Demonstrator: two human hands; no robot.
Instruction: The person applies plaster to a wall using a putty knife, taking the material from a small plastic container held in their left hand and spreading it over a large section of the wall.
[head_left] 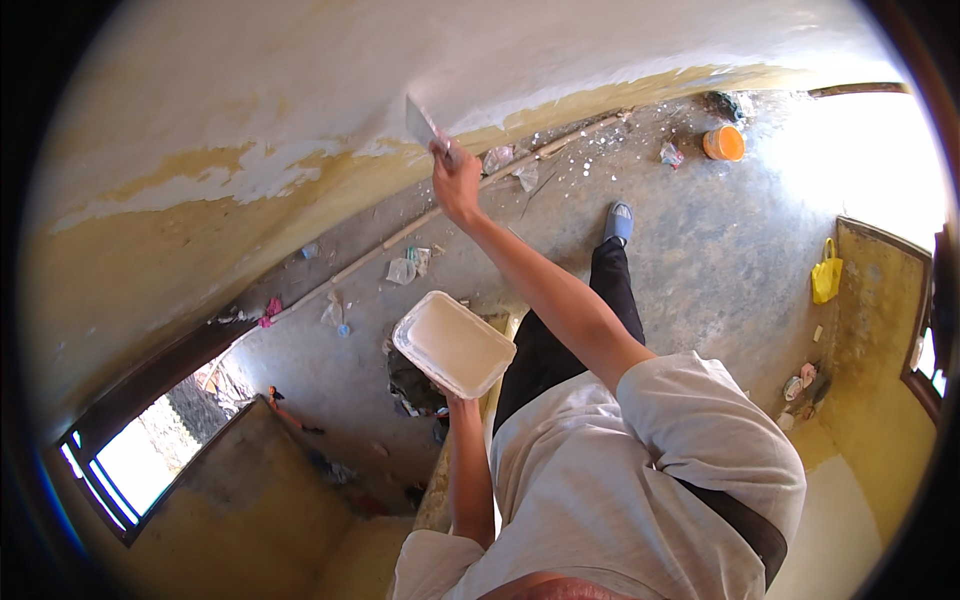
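2 hands in use, 2 items held. Flat-bladed scraper (420, 122) is gripped by the handle in the right hand (458, 180), fingers closed around it; blade is pointed up and away, leaving its full face free. Blade is set at the wall (250, 100); whether the edge is touching cannot be told from this angle. Right arm is stretched well out, presumably for reach.

White tray (430, 372) is supported from below, at its near edge, by the left hand (458, 398). Fingers are mostly hidden, so how far they are curled can't be told. Tray is carried close in front of the body, open side up, probably so the pale paste (455, 342) isn't spilled and can be reached by the blade with a short arm swing.

Wall is partly covered in white, with a ragged yellow-brown band left bare low down; blade sits just above that band's level, near its right part.

Long pole (410, 229) is laid along the wall foot, likely out of the way. Orange bucket (724, 144) is placed on the floor (700, 230), well apart, clear of the feet. 1 sandal (620, 222) is planted toward the wall, seemingly for balance.
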